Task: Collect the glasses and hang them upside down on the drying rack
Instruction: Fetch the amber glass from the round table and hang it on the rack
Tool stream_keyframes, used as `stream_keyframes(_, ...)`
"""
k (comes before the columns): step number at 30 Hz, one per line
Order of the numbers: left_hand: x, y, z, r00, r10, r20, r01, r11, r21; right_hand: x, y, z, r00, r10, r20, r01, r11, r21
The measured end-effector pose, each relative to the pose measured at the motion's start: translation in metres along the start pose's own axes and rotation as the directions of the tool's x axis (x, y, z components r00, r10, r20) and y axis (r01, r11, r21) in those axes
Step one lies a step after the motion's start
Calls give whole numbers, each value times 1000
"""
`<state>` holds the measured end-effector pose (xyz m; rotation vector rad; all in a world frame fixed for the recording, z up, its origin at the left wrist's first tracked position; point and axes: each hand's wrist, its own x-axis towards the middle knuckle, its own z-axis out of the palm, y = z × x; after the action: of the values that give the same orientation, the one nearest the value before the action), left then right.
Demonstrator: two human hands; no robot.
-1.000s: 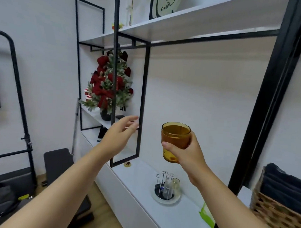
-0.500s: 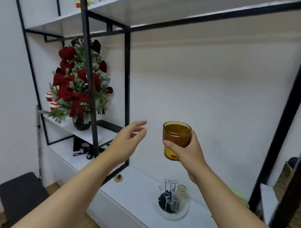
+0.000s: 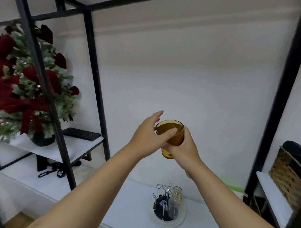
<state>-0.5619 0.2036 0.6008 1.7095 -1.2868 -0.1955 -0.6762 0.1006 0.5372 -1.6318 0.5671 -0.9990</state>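
White counter point(image 3: 125, 208) open around drying rack point(image 3: 167, 210), both hands' grip closed on upright amber glass point(image 3: 173, 133) above

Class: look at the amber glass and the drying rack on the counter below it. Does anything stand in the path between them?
Nothing visible does. The amber glass, held in both hands, is above the drying rack, with open air between. A clear glass already occupies one peg.

A single wide-angle head view is looking forward and down from the person's own eye level, facing a white wall. Both forearms are reaching away from the lens, so the hands point(image 3: 163, 141) are sitting close at centre. The bench point(image 3: 128, 210) is lying lower and farther off, a black shelf frame point(image 3: 94, 70) standing at left.
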Motion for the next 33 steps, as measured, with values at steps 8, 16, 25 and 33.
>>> stream_keyframes(8,72,-45,-2,996,-82,-19,84,986,145,61,22,44,995,-76,58,78,997,-25)
stream_keyframes(16,110,-112,-5,994,-102,30,104,992,-68,83,57,54,988,153,20,-154,985,72)
stream_keyframes(25,127,-202,6,950,-149,274,275,816,-508,75,137,90,842,537,58,-428,598,677)
stream_keyframes(33,115,-294,57,875,-62,481,319,821,-474,57,194,91,767,594,-243,-392,732,557)
